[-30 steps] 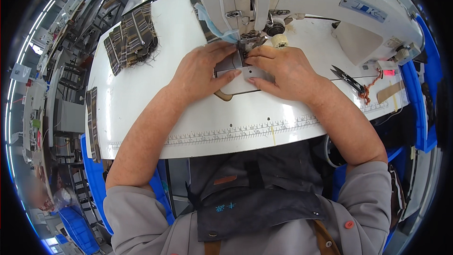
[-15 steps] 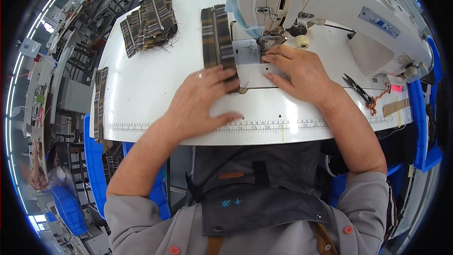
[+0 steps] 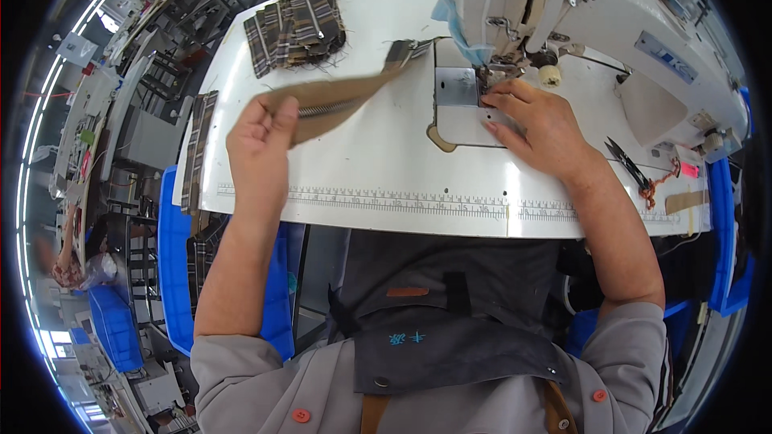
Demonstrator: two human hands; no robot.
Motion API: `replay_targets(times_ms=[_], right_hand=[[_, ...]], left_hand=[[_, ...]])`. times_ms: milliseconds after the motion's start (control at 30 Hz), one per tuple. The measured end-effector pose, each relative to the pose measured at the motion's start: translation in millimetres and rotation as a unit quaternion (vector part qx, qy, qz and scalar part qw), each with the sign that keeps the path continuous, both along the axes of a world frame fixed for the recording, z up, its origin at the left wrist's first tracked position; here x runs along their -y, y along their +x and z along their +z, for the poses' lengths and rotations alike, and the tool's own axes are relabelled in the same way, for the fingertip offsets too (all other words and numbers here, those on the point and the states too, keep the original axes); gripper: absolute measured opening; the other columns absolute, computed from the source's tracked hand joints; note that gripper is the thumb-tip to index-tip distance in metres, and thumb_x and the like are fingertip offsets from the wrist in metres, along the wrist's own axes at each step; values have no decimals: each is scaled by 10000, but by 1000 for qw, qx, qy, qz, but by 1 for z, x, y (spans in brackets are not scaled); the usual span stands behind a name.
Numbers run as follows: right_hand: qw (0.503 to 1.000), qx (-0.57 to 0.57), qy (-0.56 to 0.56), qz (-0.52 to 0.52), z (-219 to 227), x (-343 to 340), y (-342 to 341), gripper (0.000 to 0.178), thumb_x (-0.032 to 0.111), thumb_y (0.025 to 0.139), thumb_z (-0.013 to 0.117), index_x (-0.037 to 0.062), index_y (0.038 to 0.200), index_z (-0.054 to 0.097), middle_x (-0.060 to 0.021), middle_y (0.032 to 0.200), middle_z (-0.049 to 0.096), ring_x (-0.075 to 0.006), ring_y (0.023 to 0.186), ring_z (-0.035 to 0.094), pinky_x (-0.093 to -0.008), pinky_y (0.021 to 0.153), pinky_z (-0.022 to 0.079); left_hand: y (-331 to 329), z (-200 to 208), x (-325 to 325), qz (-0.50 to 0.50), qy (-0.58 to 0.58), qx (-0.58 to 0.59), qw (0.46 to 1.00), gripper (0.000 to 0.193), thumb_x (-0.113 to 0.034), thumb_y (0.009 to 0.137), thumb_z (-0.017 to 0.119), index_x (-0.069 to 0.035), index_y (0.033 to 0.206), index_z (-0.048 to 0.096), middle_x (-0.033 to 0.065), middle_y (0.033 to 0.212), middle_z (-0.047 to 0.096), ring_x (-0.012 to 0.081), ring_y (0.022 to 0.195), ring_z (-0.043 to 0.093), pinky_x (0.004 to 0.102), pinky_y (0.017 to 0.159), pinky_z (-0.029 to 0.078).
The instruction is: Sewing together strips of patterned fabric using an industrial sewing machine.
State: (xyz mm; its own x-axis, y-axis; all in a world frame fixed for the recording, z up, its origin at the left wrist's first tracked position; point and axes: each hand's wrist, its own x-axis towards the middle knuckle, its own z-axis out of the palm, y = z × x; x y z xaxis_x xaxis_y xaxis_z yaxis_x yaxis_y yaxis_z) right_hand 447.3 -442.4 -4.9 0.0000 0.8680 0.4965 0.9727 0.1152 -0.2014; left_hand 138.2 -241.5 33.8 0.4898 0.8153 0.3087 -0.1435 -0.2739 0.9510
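My left hand (image 3: 259, 138) grips one end of a long brown plaid fabric strip (image 3: 347, 90) and holds it lifted over the left part of the white sewing table (image 3: 378, 161). The strip's far end lies near the metal needle plate (image 3: 457, 87). My right hand (image 3: 537, 124) rests flat on the table by the presser foot of the white sewing machine (image 3: 563, 8), fingers spread, holding nothing.
A stack of plaid fabric pieces (image 3: 296, 26) lies at the table's back left. Another plaid strip (image 3: 195, 151) hangs over the left edge. Black thread snips (image 3: 629, 162) lie at the right. Blue bins (image 3: 173, 265) stand below the table's left side.
My left hand has pulled the plaid strip away from the needle, leftward, and lifted it. My right hand has stayed by the presser foot. The view has shifted left.
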Motion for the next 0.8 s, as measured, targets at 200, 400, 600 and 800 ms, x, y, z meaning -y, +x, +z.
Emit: replay_targets(times_ms=[200, 400, 600, 800], right_hand=[[1000, -6, -6, 8, 0, -2, 0, 299, 242, 907, 737, 60, 1143, 747, -94, 1197, 703, -307, 996, 718, -420, 828, 579], [1000, -2, -11, 5, 3, 1, 0, 320, 231, 898, 741, 46, 1159, 737, -93, 1203, 699, -308, 968, 722, -427, 816, 577], [1000, -14, -20, 5, 6, 1, -1, 325, 228, 894, 743, 47, 1164, 736, -91, 1194, 696, -308, 945, 725, -426, 807, 575], [1000, -8, -25, 5, 5, -1, -2, 330, 221, 892, 747, 52, 1174, 736, -92, 1193, 696, -313, 948, 723, -428, 806, 576]], left_hand=[[-10, 9, -76, 45, -88, 96, 991, 249, -169, 1044, 687, -8, 1232, 665, 92, 1137, 743, 187, 1004, 742, 336, 874, 633], [7, 28, -114, 65, -42, 141, 987, 249, -167, 1058, 663, -4, 1246, 657, 85, 1126, 743, 187, 986, 747, 342, 877, 630], [32, 38, -149, 218, 304, 56, 926, 272, -186, 1079, 644, 39, 1222, 703, 73, 1080, 761, 128, 958, 720, 282, 863, 586], [36, -15, -141, 139, 458, -274, 834, 426, -276, 930, 801, -92, 1307, 731, 168, 1209, 765, 312, 1120, 736, 389, 974, 560]])
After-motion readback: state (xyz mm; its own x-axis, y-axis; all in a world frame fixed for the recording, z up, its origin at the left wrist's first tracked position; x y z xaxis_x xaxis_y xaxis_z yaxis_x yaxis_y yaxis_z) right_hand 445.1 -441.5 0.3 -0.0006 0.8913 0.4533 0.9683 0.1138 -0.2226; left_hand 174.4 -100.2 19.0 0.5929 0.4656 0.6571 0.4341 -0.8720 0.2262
